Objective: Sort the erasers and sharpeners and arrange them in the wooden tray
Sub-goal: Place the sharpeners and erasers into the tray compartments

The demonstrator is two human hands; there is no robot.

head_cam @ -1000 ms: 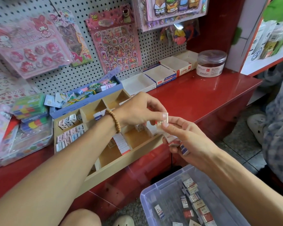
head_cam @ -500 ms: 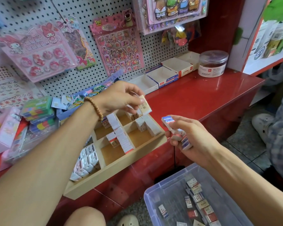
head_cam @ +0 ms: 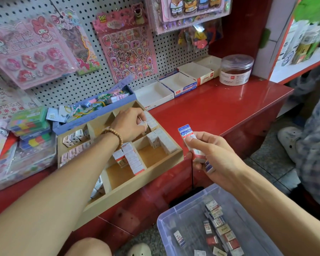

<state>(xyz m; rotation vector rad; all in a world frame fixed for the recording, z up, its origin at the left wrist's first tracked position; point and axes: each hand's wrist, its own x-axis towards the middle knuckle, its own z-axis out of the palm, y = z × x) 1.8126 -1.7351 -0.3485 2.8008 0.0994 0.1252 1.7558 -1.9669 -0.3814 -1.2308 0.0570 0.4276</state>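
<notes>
While your left hand [head_cam: 131, 124] lowers eraser [head_cam: 143, 124] into tray [head_cam: 129, 183] far-right compartment, fingers pinching it, transfer from half a second ago nears placement. Right hand [head_cam: 209, 156] off tray's right edge, fingers clamped round several erasers [head_cam: 187, 133]; top label reads "2B". Bin [head_cam: 174, 215] holds more. Sticker sheet [head_cam: 126, 45]: "TOY".

left hand [head_cam: 130, 124] — reaching forward, fingers pinched | right hand [head_cam: 209, 156] — raised, fingers curled

A beaded wooden bracelet [head_cam: 113, 136] is worn on the left wrist, just behind the left hand [head_cam: 129, 124]; both forearms are left unsleeved.
</notes>
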